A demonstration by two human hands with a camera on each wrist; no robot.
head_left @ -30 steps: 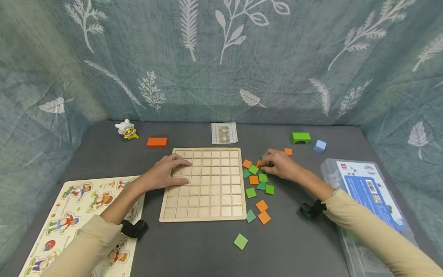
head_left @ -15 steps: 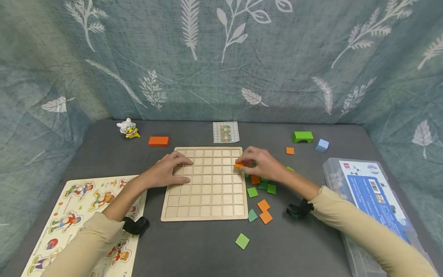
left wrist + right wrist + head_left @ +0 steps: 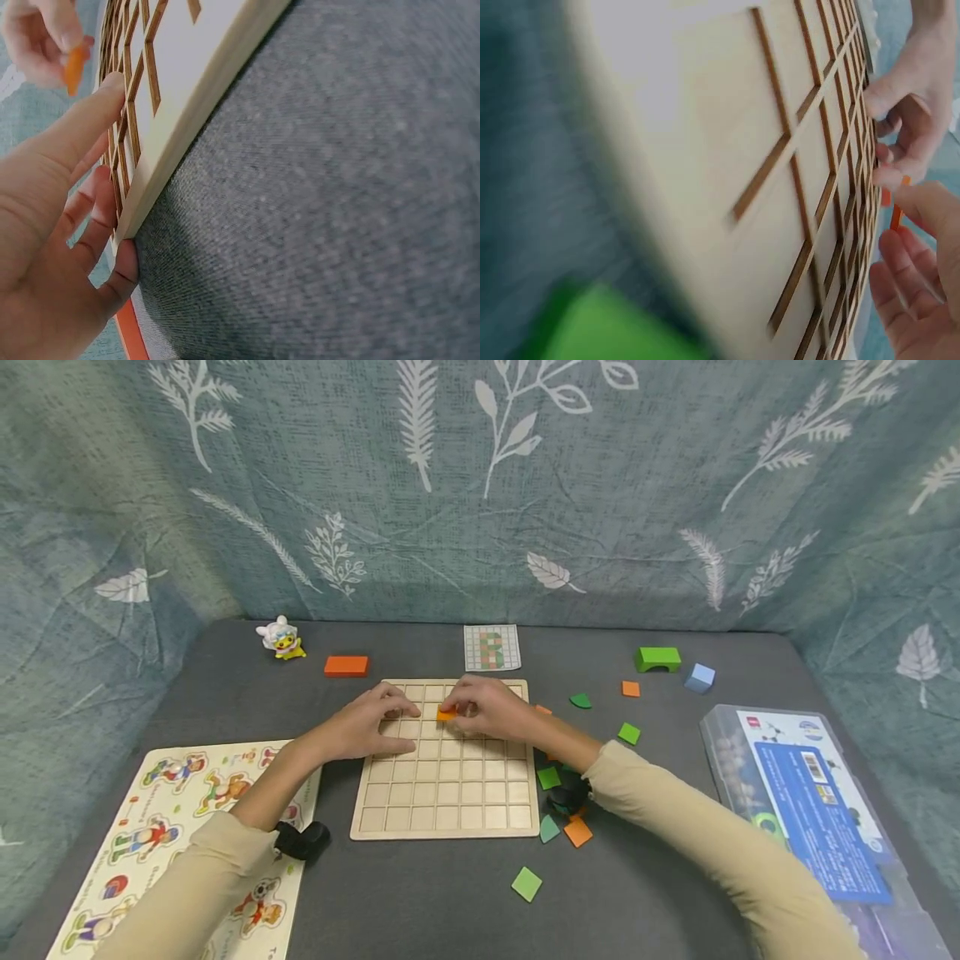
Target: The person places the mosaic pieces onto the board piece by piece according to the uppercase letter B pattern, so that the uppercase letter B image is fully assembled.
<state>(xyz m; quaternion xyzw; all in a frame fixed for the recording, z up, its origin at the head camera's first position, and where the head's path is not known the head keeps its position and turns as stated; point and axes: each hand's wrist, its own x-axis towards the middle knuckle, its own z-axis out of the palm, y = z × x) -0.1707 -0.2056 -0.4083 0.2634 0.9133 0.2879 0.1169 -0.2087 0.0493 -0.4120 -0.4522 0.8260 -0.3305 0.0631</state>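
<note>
My right hand (image 3: 491,706) pinches an orange square tile (image 3: 446,713) between thumb and fingers, over the upper part of a wooden grid board (image 3: 448,793). The right wrist view shows that tile (image 3: 898,214) edge-on, tilted above the grid. My left hand (image 3: 367,725) rests at the board's left side, thumb and fingers spread apart and gently bent. In the left wrist view its thumb lies over the grid and its little finger touches the corner of the board (image 3: 172,142). Right of the board lie loose green and orange tiles (image 3: 549,778), partly hidden by my right forearm and wrist strap.
Behind the board lies a small printed pattern card (image 3: 491,648). An orange block (image 3: 347,667), a toy figure (image 3: 281,637), a green arch block (image 3: 658,659) and a blue cube (image 3: 700,678) stand farther back. A picture puzzle board (image 3: 180,827) lies left, a clear plastic case (image 3: 810,810) right.
My right hand has carried the orange tile leftward from the loose pile to over the board, uncovering some green tiles. My left hand has stayed at the board's left side.
</note>
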